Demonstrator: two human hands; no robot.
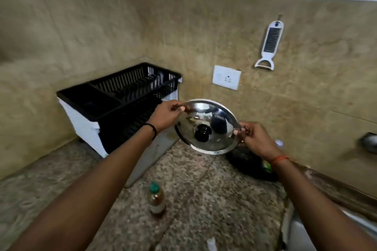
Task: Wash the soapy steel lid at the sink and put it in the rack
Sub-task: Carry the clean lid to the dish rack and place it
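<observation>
A round shiny steel lid (214, 116) with a black knob in its middle is held in the air above the counter, tilted toward me. My left hand (166, 115) pinches its upper left rim. My right hand (256, 138) pinches its right rim. The black plastic dish rack (130, 87) on a white base stands in the corner, just left of the lid. A strip of the steel sink (299, 232) shows at the lower right edge.
A small bottle with a green cap (156, 199) stands on the speckled stone counter (204, 189) below the lid. A dark pan (251, 166) sits under my right wrist. A socket plate (226, 77) and a white grater (269, 44) are on the wall.
</observation>
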